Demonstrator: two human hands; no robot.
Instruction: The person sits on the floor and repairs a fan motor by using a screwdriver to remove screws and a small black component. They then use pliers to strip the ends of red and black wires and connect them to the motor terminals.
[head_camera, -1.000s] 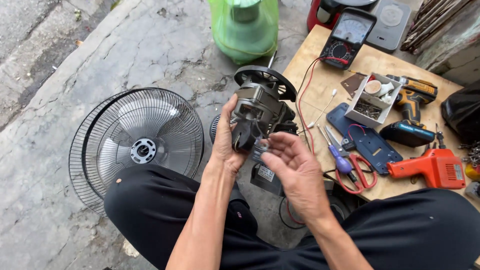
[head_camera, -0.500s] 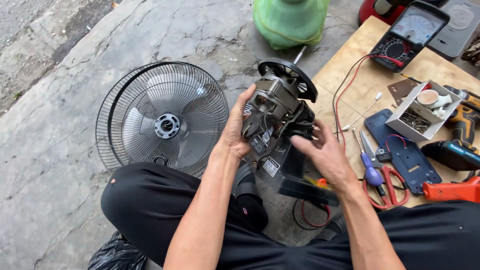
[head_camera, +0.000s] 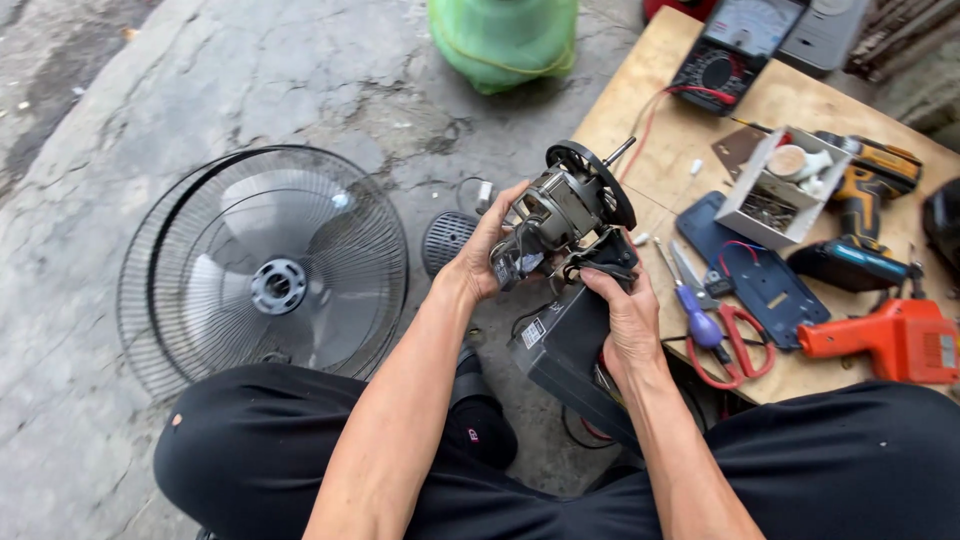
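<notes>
The person sits low on the ground and holds a fan motor up between their knees, close to their eyes so they can see it well. The left hand wraps around the motor's back to keep it from tipping. The right hand pinches the black part under it with fingers bent. The fan cage lies flat on the floor, out of the way. Scissors wait nearby on the wooden board, easy to grab.

green bag cut off at top, multimeter partly out of frame
</notes>
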